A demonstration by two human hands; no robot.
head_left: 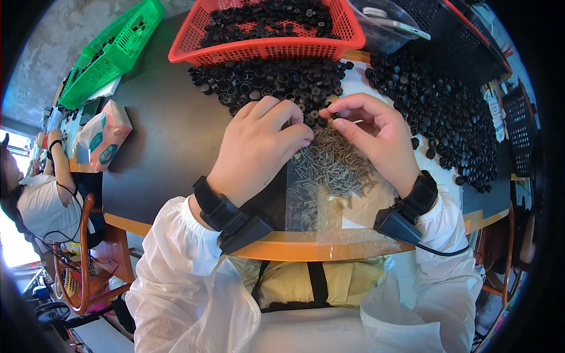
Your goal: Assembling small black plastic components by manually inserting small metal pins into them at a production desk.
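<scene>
My left hand (259, 147) is over the left edge of a pile of metal screws (335, 167), its fingers curled and the thumb drawn against them. Whatever those fingertips hold, if anything, is hidden. To the right of the pile, my right hand (376, 132) pinches a small black plastic part (335, 116) between thumb and forefinger. The two hands are a short way apart. Just beyond them lies a heap of black ring-shaped parts (259, 82). A clear plastic sheet (329, 226) is under the screws.
A red basket (268, 53) of black parts stands behind the heap. Black caps (447, 129) spread over the table's right side. At the left are a tissue pack (110, 135) and a green basket (112, 56). Another person (50, 200) sits at the far left.
</scene>
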